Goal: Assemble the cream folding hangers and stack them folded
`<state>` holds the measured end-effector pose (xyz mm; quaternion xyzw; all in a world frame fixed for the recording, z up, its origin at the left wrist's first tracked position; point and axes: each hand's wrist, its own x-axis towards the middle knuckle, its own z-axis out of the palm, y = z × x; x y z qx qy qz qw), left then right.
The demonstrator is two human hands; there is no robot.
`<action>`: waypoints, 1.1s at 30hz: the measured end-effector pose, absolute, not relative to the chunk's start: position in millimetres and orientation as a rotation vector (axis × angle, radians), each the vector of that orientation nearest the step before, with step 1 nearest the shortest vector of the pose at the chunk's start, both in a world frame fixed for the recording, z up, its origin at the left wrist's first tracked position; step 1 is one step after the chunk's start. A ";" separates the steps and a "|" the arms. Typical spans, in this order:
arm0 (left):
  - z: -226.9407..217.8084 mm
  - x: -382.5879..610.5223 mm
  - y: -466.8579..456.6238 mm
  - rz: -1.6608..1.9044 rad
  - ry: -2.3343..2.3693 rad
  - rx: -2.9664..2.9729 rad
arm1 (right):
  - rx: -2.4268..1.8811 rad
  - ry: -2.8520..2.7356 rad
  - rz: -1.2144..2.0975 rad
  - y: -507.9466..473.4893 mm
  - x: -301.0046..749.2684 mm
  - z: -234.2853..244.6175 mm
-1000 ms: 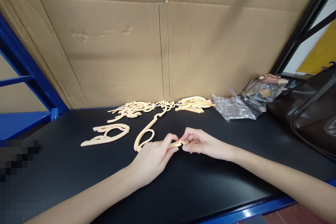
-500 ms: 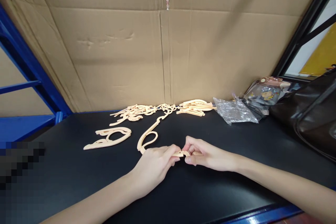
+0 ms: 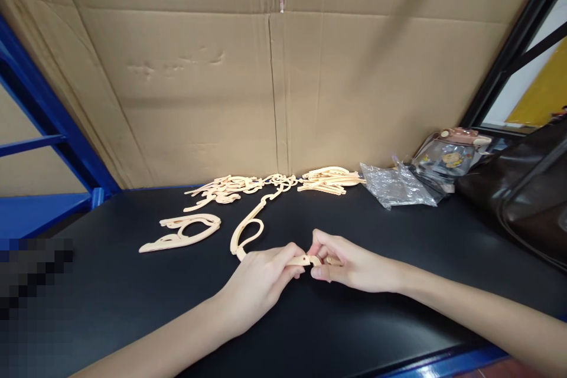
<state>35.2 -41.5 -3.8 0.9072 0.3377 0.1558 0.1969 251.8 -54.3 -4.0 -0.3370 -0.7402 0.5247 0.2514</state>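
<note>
head view: both hands are over the black bench [image 3: 354, 319], fingertips almost meeting. the left hand [image 3: 263, 274] has its thumb and fingers pinched around a pale arm [image 3: 297, 261], end poking out with a little dark hole in it. the right hand [image 3: 354, 263] has its fingers closed on a small curved piece [image 3: 316, 260], right up at the end of that arm, can't tell if the two are actually joined. there's another pale bit [image 3: 333, 260] showing between the right fingers too. just past the left hand there's a folding hanger [image 3: 241, 229] with a loop on one side, partly hidden by the hand, and further left another hanger [image 3: 179, 241] is lying flat. along the back, by the cardboard [image 3: 199, 100], it's a messy pile of pale parts [image 3: 228, 183] on the left, a heap of little hooks [image 3: 281, 180] in the middle and a stack of longer arms [image 3: 330, 180] on the right. next to that stack is a crinkly clear plastic bag [image 3: 396, 187], then a see-through pouch [image 3: 447, 157] and a dark brown bag [image 3: 518, 189] at the far right.
</note>
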 end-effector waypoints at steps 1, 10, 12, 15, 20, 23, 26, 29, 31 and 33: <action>-3.7 35.5 -41.3 0.446 0.939 2.540 | -0.921 -2.031 1.405 -54.2 252.0 -4.0; -1.5 36.4 -42.4 0.481 0.945 2.494 | -0.998 -2.208 1.107 -58.0 250.4 5.4; -1.1 36.4 -42.8 0.477 0.954 2.481 | -1.030 -2.239 1.055 -59.8 248.6 7.2; -1.3 36.6 -44.2 0.452 0.964 2.486 | -1.077 -2.296 0.988 -61.7 245.8 7.8; -2.8 36.8 -45.5 0.470 0.973 2.523 | -1.113 -2.373 0.843 -62.6 243.9 5.9; -2.4 37.5 -44.5 0.491 0.995 2.510 | -1.161 -2.394 0.717 -63.1 244.5 6.1; -2.1 38.2 -42.5 0.514 1.010 2.454 | -1.215 -2.392 0.647 -62.5 245.9 8.7; -2.8 38.4 -40.0 0.557 1.007 2.400 | -1.251 -2.383 0.593 -60.3 247.5 12.8; -3.4 38.2 -38.7 0.574 1.000 2.377 | -1.281 -2.370 0.552 -58.7 248.4 15.0; -3.6 38.1 -37.8 0.573 0.996 2.366 | -1.311 -2.369 0.512 -57.6 249.2 16.1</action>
